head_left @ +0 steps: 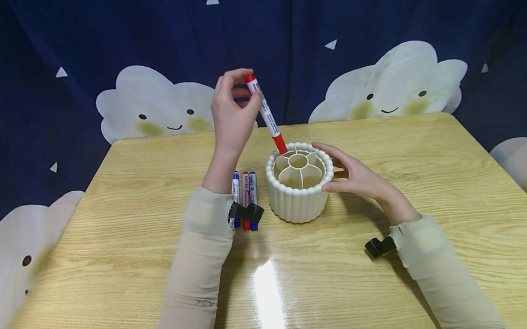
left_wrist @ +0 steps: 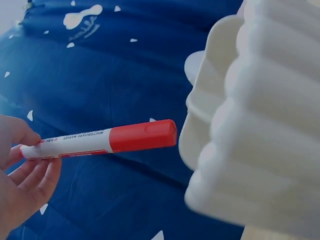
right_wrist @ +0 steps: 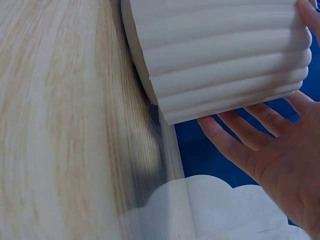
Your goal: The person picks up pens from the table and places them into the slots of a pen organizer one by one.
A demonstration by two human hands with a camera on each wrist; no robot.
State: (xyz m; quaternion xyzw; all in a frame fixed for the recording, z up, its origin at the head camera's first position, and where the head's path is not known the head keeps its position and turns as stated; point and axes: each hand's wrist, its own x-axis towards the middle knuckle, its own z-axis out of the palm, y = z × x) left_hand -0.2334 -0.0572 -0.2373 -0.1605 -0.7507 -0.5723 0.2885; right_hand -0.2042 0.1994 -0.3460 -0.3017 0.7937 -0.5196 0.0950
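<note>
My left hand (head_left: 235,108) pinches a red-capped whiteboard marker (head_left: 266,114) near its upper end. Its red cap points down over the far-left rim of a white, ribbed pen holder (head_left: 297,203); contact with the rim is unclear. In the left wrist view the marker (left_wrist: 90,142) lies between thumb and fingers, cap toward the holder's (left_wrist: 280,150) opening. The holder stands upright, its dividers forming a round centre and outer compartments. My right hand (head_left: 361,177) grips its right side, thumb at the near rim. From the right wrist, fingers (right_wrist: 227,142) touch the ribbed wall.
Left of the holder, a blue marker (head_left: 236,184), a red marker (head_left: 245,183) and another blue marker (head_left: 252,183) lie side by side on the wooden table (head_left: 126,235), partly hidden by the left wrist camera (head_left: 250,213). A dark blue cloud-print curtain (head_left: 263,32) hangs behind.
</note>
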